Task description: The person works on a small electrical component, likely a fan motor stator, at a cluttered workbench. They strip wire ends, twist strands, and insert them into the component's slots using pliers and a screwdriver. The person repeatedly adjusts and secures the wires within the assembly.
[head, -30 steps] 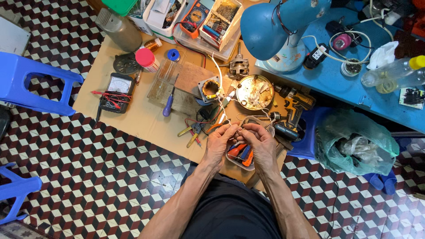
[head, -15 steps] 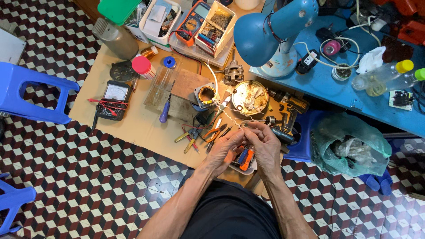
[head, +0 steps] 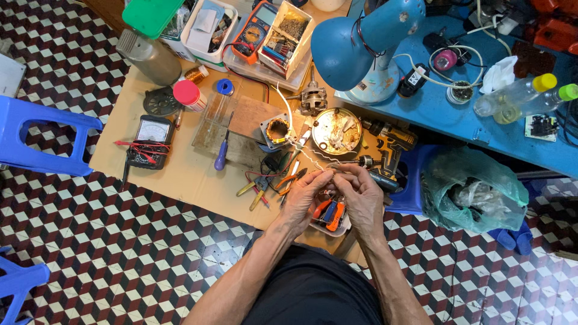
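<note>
Centrally, both hands meet above the near edge of a cardboard sheet [head: 180,174] spread on the tiled floor. Left hand [head: 306,195]: fingers pressed together, pinching a thin white wire [head: 313,159] at its tip. Right hand [head: 360,195]: fingers likewise closed on the same wire, touching the left fingertips. The wire is pale, slender and kinked; it runs from the hands up and left to a small square motor stator [head: 278,129] with a copper-coloured winding, lying on the cardboard just beyond the hands.

Left to right on the cardboard: an analogue meter [head: 152,133] with red leads, a red-lidded jar [head: 189,94], a blue-handled screwdriver [head: 221,156], loose pliers [head: 283,180], and a round metal dish [head: 337,130] holding pale scraps. At the far edge, a white tray [head: 208,27] holds papers and small parts, beside an orange digital meter [head: 257,30] and a divided box [head: 288,36] of components. At right, a green plastic bag [head: 475,186] contains crumpled wrapping.
</note>
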Available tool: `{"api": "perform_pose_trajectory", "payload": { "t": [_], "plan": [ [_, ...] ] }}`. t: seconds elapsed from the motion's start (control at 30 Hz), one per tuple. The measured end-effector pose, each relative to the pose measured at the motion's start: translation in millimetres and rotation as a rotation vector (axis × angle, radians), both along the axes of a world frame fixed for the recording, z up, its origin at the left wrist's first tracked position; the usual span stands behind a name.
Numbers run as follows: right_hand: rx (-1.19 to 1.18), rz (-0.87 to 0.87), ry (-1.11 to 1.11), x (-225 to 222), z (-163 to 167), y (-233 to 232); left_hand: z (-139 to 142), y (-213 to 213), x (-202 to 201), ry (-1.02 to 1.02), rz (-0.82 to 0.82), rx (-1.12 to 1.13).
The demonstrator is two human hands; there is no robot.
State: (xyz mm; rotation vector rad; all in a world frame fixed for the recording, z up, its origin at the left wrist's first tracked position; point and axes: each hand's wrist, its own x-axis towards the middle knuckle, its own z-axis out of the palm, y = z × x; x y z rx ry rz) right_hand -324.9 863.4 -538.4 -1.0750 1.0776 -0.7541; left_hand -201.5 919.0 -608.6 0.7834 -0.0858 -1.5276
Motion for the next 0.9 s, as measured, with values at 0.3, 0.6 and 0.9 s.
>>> {"api": "perform_pose_trajectory", "payload": {
  "t": [0.3,0.6,0.9],
  "plan": [
    [0.051,-0.029,-0.104,-10.6,-8.1,2.8,-2.0,4.4,-5.6,0.016,0.018,0.021],
    [0.218,0.001,-0.251,-18.8,-23.5,-1.3,9.9,8.2,-3.1,-0.208,0.028,0.069],
    [0.183,0.088,0.030,-21.3,-24.6,-6.4,10.3,8.0,-1.5,-0.286,0.039,0.084]
  ]
}}
